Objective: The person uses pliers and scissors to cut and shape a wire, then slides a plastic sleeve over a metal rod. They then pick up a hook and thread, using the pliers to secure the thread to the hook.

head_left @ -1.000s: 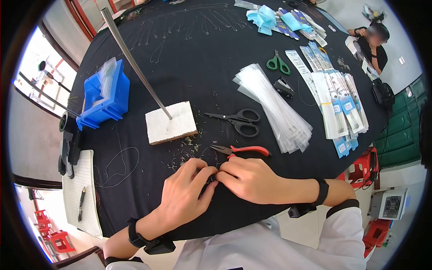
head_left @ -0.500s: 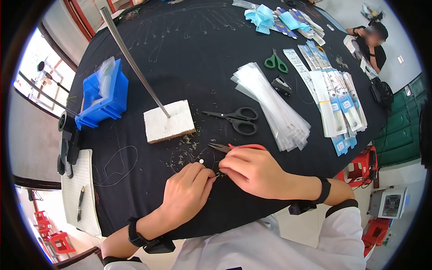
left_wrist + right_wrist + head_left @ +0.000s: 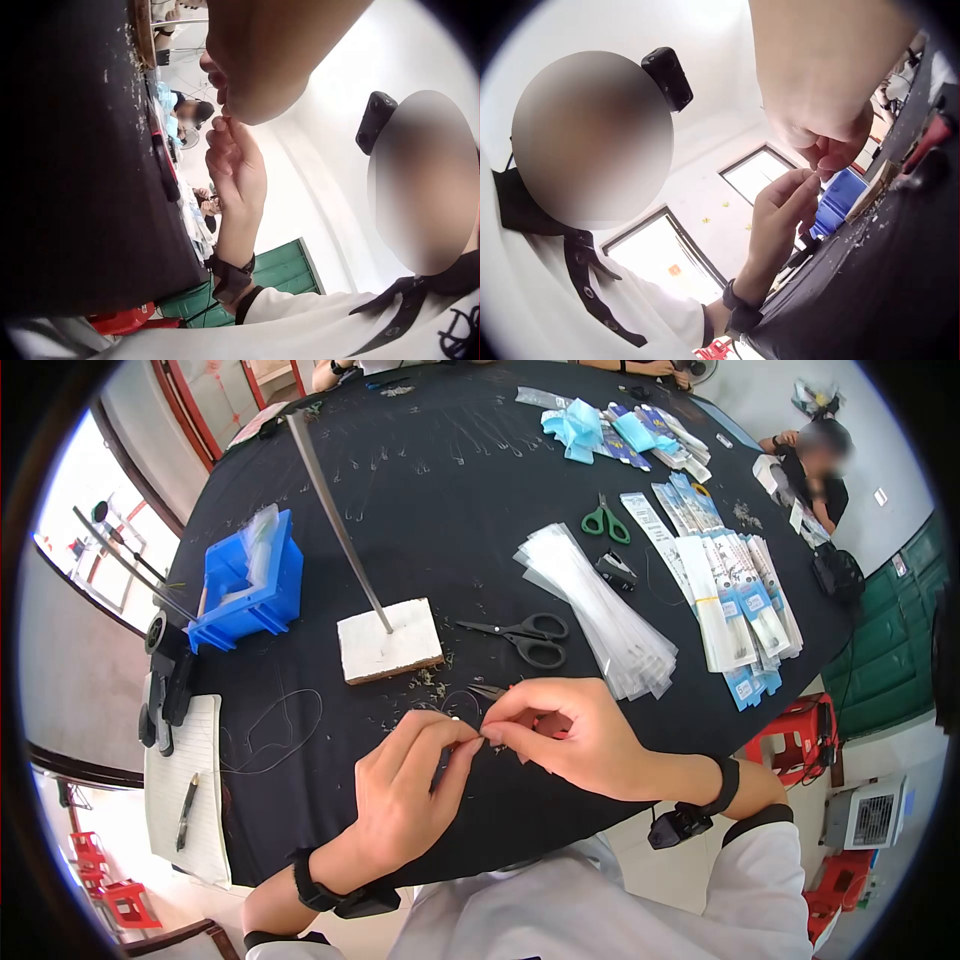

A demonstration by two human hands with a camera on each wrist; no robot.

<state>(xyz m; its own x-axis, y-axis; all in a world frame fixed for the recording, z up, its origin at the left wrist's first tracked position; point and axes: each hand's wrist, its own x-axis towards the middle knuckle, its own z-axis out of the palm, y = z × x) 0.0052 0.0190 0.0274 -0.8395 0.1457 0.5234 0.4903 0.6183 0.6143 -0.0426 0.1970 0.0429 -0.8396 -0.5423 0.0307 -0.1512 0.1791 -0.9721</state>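
Over the near edge of the black-covered table, my left hand (image 3: 408,788) and right hand (image 3: 578,740) meet fingertip to fingertip. Each pinches a tiny, thin piece between thumb and forefinger; the fingertips hide most of it, and I cannot tell its kind. Both wrist views show the same pinch, with the left hand (image 3: 780,214) facing the right hand (image 3: 236,165). Just beyond the fingers lie a small white bead (image 3: 456,718) and a fine loop of line. Red-handled pliers (image 3: 487,690) lie behind the right hand, which covers most of their handles.
Black scissors (image 3: 520,635) and scattered clippings (image 3: 430,682) lie beyond the hands. A metal rod (image 3: 340,520) rises from a white block (image 3: 370,650). Left are a blue bin (image 3: 270,595) and a notebook (image 3: 185,820); right, clear plastic sleeves (image 3: 610,620) and packets (image 3: 745,610).
The fingertips have come together over the small piece that showed between them half a second ago. My right hand has turned, thumb now in sight. The head view has shifted slightly.
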